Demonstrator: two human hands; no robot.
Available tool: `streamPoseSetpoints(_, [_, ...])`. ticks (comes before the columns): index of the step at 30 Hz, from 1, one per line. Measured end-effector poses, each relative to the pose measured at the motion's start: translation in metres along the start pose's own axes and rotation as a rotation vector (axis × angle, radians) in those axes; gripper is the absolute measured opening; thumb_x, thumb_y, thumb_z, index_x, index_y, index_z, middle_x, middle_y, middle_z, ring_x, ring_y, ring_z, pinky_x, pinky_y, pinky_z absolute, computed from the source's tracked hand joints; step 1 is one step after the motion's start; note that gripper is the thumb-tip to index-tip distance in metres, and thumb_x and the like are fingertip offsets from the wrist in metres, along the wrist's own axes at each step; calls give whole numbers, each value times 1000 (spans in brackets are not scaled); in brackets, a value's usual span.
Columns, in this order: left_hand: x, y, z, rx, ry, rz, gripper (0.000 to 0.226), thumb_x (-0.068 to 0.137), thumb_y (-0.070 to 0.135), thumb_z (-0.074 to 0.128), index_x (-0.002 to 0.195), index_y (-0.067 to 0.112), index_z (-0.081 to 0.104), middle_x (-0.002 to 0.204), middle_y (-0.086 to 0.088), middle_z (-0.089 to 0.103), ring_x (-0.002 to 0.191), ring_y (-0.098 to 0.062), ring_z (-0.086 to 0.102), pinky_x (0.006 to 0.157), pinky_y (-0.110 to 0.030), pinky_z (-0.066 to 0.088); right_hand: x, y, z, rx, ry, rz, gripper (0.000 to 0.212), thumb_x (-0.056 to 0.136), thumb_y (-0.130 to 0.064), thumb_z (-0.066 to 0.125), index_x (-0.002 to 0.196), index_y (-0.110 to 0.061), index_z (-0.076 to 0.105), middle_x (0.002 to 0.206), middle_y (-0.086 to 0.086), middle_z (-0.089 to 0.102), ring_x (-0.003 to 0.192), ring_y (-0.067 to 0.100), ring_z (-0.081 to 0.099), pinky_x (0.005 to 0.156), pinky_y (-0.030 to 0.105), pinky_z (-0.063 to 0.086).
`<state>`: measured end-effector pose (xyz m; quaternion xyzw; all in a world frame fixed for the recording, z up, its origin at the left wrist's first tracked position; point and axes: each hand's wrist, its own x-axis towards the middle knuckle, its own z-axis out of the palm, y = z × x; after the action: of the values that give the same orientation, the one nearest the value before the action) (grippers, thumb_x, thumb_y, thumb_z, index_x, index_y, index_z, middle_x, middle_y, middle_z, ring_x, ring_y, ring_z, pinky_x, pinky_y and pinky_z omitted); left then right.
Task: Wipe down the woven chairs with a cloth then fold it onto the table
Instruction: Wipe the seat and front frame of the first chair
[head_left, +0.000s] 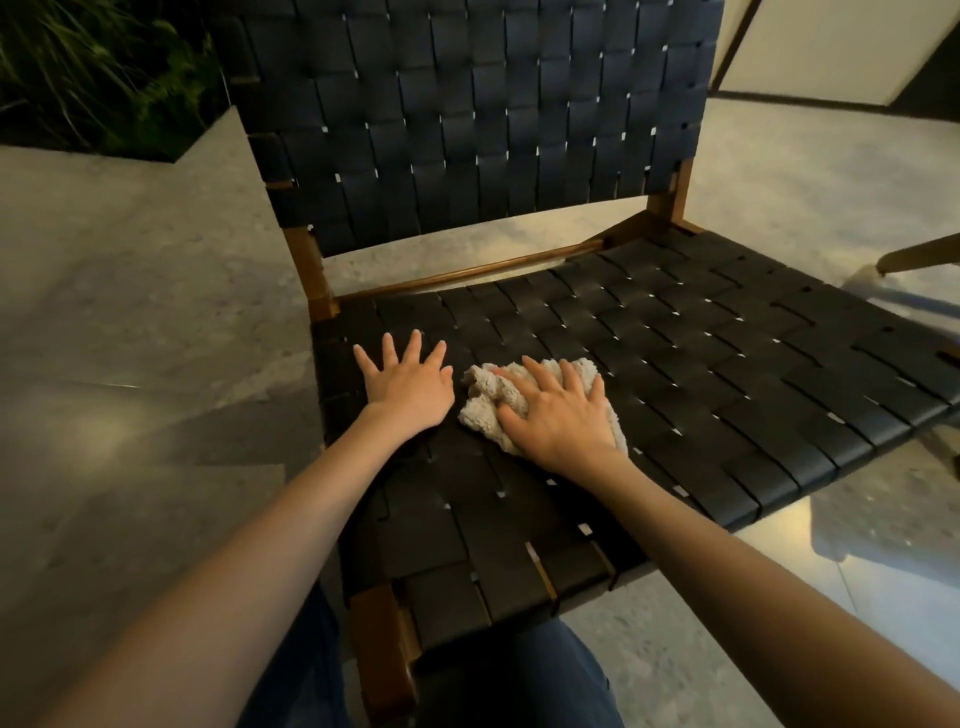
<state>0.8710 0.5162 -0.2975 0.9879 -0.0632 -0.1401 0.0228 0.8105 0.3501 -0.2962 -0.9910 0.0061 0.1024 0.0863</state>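
Note:
A dark woven chair (701, 364) with a brown wooden frame stands right in front of me, its woven backrest (467, 114) rising behind the seat. A crumpled beige cloth (485, 397) lies on the left part of the seat. My right hand (558, 415) presses flat on the cloth with fingers spread. Just left of the cloth, my left hand (408, 382) rests flat on the bare seat, fingers straight and spread, holding nothing.
Grey stone floor (130, 338) surrounds the chair. Green plants (93, 67) fill a bed at the upper left. A wooden leg of another piece of furniture (919, 254) juts in at the right edge. My knees in blue trousers are below the seat's front.

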Motion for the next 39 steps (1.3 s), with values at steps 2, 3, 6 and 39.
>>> streamPoseSetpoints(2, [6,0,2,2,18,-8,51,102,39,21,151,31,7,160,-3,-1,145,-31,-6,111,-60,-6,29,-1,8,-12,25,-1,57,92,-59,24,147,-48,12,160,-5,10,146,31,0,111,62,-5])
streamPoseSetpoints(3, [10,0,3,6,31,-13,51,102,38,22,151,31,7,160,-3,-2,145,-30,-5,111,-60,-6,43,-2,11,-16,41,-7,57,92,-59,24,146,-48,11,160,-5,9,146,32,-1,110,62,-6])
streamPoseSetpoints(6, [24,-2,4,10,57,-12,52,102,37,24,151,31,7,160,-2,-2,145,-30,-6,111,-61,-6,85,-2,19,-13,80,-35,56,92,-58,23,146,-50,10,160,-4,9,146,33,0,110,62,-5])
streamPoseSetpoints(39, [26,23,7,-29,-9,38,56,98,54,20,150,35,10,156,-22,-4,145,-33,-3,118,-42,0,57,54,-17,19,-87,-92,58,93,-57,33,148,-42,19,159,-6,14,145,25,7,115,51,11])
